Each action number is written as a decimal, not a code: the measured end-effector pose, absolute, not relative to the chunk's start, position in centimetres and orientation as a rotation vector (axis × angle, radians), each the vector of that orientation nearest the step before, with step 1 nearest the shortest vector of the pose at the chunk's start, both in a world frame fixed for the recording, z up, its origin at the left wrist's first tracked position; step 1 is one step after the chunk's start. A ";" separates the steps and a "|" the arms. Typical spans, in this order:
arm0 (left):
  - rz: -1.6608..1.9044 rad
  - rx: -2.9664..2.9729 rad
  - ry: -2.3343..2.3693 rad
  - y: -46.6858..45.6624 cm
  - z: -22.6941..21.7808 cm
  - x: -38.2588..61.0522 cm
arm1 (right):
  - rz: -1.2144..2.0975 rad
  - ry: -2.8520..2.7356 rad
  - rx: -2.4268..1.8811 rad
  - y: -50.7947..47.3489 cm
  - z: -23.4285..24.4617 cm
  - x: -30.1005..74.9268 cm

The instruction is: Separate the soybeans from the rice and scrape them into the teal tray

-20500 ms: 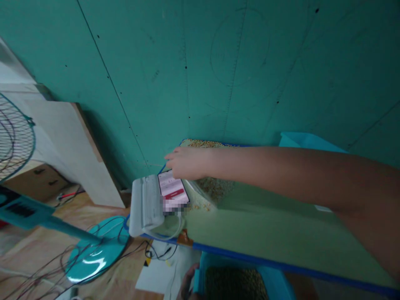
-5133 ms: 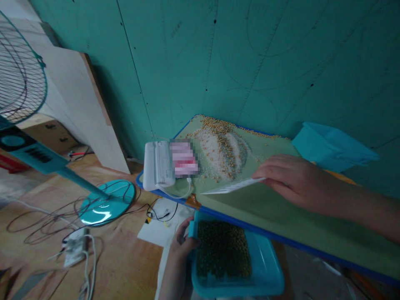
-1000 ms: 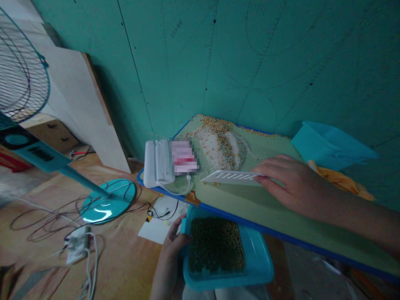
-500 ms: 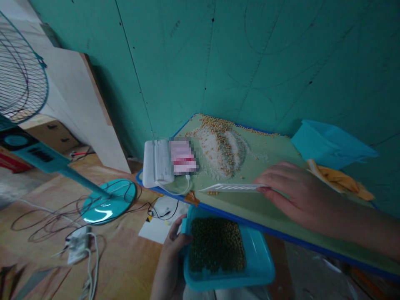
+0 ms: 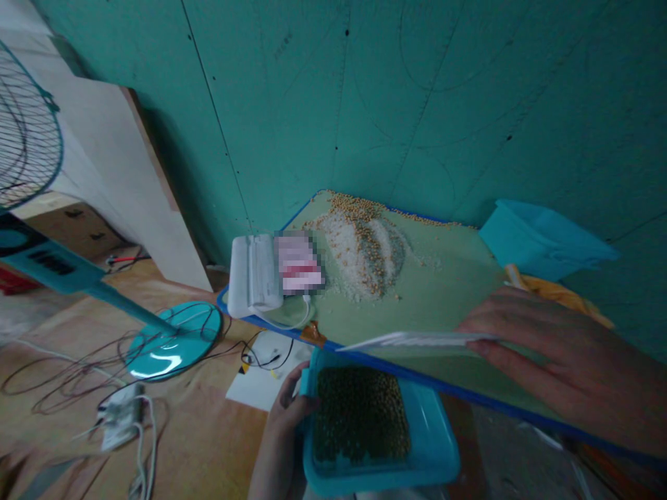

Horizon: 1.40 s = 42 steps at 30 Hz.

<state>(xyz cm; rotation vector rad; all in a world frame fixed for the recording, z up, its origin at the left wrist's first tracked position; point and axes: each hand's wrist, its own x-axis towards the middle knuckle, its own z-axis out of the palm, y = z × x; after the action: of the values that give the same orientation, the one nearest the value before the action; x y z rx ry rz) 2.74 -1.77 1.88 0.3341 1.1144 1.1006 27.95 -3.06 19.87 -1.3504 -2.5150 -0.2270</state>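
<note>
My right hand (image 5: 552, 351) grips a flat white slotted scraper (image 5: 417, 339), its edge at the front rim of the green blue-edged table (image 5: 448, 292). My left hand (image 5: 285, 410) holds a blue tray (image 5: 432, 444) filled with dark green beans (image 5: 362, 423) just below that rim. Farther back on the table lies a heap of rice and yellow beans (image 5: 367, 243), apart from the scraper.
A white device (image 5: 253, 274) and a phone (image 5: 297, 262) sit at the table's left end. A blue container (image 5: 542, 239) and yellow cloth (image 5: 563, 295) lie at the right. A fan base (image 5: 169, 340), cables and a power strip (image 5: 122, 417) cover the wooden floor.
My right hand has drawn the scraper from near the heap toward the table's front edge, above the tray. My left hand keeps the tray in place.
</note>
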 end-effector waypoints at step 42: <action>1.079 0.419 1.131 -2.2 2.8 3.6 | -0.304 -2.490 -1.502 -4.1 18.7 31.6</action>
<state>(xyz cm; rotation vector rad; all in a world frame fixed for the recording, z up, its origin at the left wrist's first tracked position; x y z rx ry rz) 3.62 -2.19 2.76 0.4186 1.1307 1.0785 31.59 -4.08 18.66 -1.5021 -2.4902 -0.3044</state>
